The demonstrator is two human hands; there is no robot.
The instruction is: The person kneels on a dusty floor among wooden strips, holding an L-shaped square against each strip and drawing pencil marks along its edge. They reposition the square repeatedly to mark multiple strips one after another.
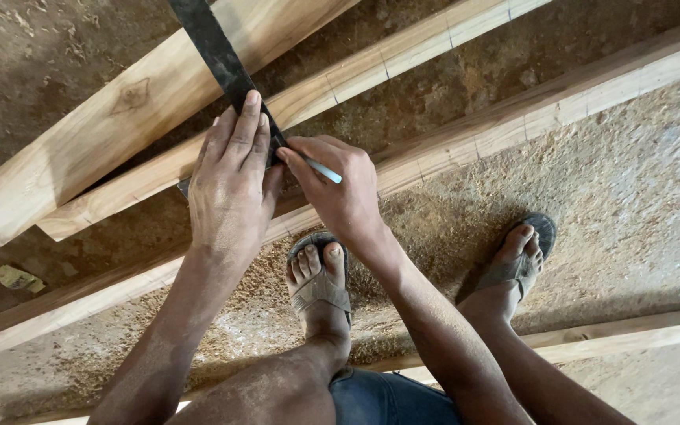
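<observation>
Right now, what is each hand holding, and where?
Right hand pinches a pale pen near its tip. Left hand presses flat on the dark ruler, gripping nothing.

Four timbers, one square, one pen, two sandals.

no packages, labels, signs or screens show here; only a crumpled yellowish scrap on the ground at left.

Under you a dirt floor strewn with sawdust, your feet in worn sandals, a broad knotted plank at upper left, a thin wooden strip behind your heels, a yellowish scrap, perhaps paper, at left.
</observation>
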